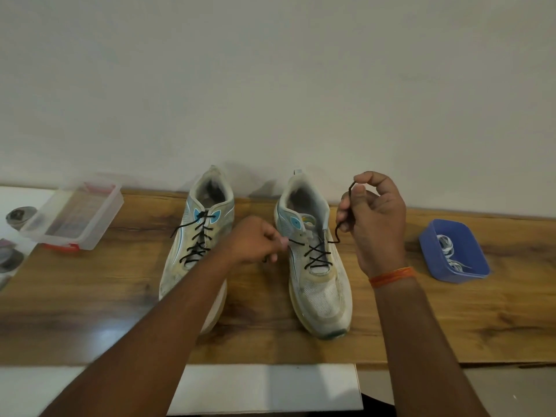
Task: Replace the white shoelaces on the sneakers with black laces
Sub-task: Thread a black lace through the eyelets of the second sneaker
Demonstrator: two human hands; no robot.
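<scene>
Two sneakers stand side by side on the wooden table point(421, 326), toes toward the person, heels toward the wall. The left sneaker point(195, 251) already carries a black lace up to its top eyelets. The right sneaker point(316, 260) is laced in black only across the lower eyelets; the upper ones look unfilled.

Right hand point(376, 224): raised just beside the shoe's collar, thumb and fingers pinching one free end of the black lace point(319, 254), which curls down from the fingertips to the eyelet row. Left hand point(255, 239): fingers curled at the near side of the same shoe, apparently pinching the other end; the contact itself is blurred.

White laces point(451, 254) lie in the blue tub point(433, 254) to the right, well apart from the shoes. A clear plastic box point(75, 215) sits at far left.

Handling note, my judgement: the lace is thin, limp and light, holds no shape, so it is best gripped close to the stiff tip to steer it through an eyelet. The shoe is light and may slide or tip under a pull; bracing it near the eyelet row should help. Mesh upper is soft and gives.
</scene>
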